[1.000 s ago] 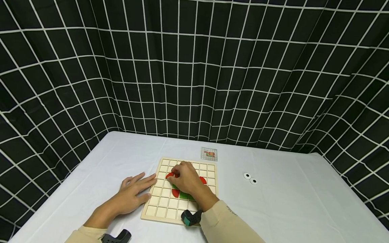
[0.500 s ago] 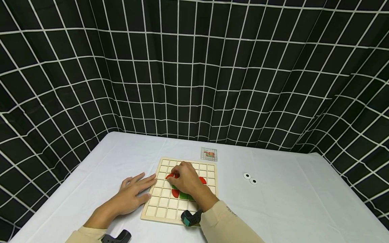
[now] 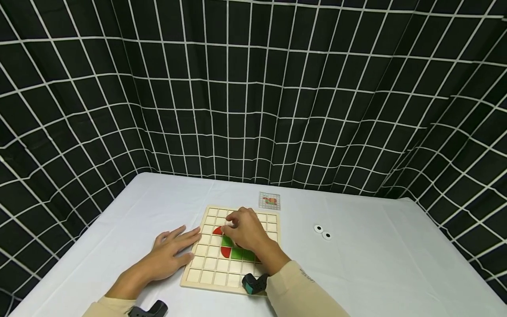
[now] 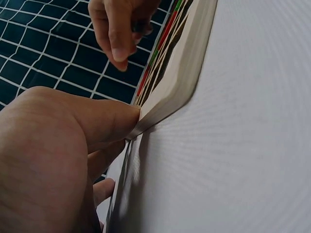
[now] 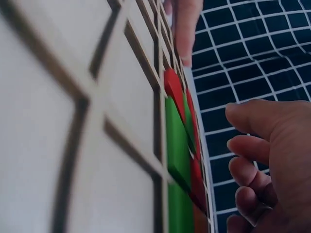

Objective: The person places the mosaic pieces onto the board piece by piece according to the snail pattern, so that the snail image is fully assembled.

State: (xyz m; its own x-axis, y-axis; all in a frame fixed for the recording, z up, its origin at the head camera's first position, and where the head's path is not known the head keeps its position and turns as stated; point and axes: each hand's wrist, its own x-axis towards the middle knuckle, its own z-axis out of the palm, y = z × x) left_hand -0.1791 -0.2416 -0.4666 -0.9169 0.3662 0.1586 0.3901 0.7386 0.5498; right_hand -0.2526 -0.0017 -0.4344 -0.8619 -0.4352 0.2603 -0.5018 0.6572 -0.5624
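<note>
A wooden grid board point(image 3: 200, 263) lies on the table in the head view. Its cells hold red quarter-round pieces point(image 3: 226, 252) and green pieces point(image 3: 242, 254); part of the pattern is hidden under my right hand. My right hand point(image 3: 248, 230) hovers just above the pieces, its thumb and loosely bent fingers apart with nothing between them, as the right wrist view shows beside a green piece point(image 5: 178, 145). At the board's left side my left hand point(image 3: 171, 252) rests with fingers spread. The left thumb point(image 4: 114, 116) touches the board's edge in the left wrist view.
Two round white pieces with black dots point(image 3: 322, 232) lie on the white tablecloth point(image 3: 380, 255) to the right. A small pattern card point(image 3: 270, 200) lies behind the board. A black curtain with white grid lines point(image 3: 245, 110) surrounds the table's back and sides.
My right hand has come off the red pieces and drawn slightly to the right, its fingers parting. The left hand stays at the board's side. The head view has shifted slightly.
</note>
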